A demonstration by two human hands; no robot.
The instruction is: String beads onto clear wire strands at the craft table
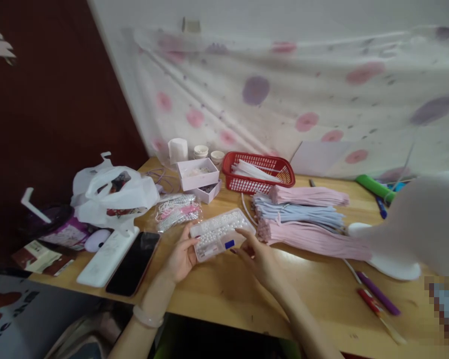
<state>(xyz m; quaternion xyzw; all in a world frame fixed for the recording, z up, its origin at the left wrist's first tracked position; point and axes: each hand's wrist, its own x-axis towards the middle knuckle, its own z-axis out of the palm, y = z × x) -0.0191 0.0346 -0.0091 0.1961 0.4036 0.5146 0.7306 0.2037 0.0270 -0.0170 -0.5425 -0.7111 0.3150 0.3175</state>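
A clear plastic bead box (219,233) with compartments lies tilted between my hands over the table. White pearl-like beads fill much of it, and a blue label marks its front. My left hand (183,257) grips the box's left end, thumb on top, the other fingers partly hidden beneath. At the front right corner, my right hand (258,257) has its index finger over the top and its thumb at the front edge, closed about that corner. Left of the box lies a clear bag of silvery bead strings (177,212).
A phone (133,263), white slab (107,257) and white plastic bag (114,192) sit at left. Behind are small white boxes (198,173) and a red basket (260,172). Pink and blue fuzzy stem bundles (299,214), a white rounded form (426,224) and purple-handled tool (379,294) are right.
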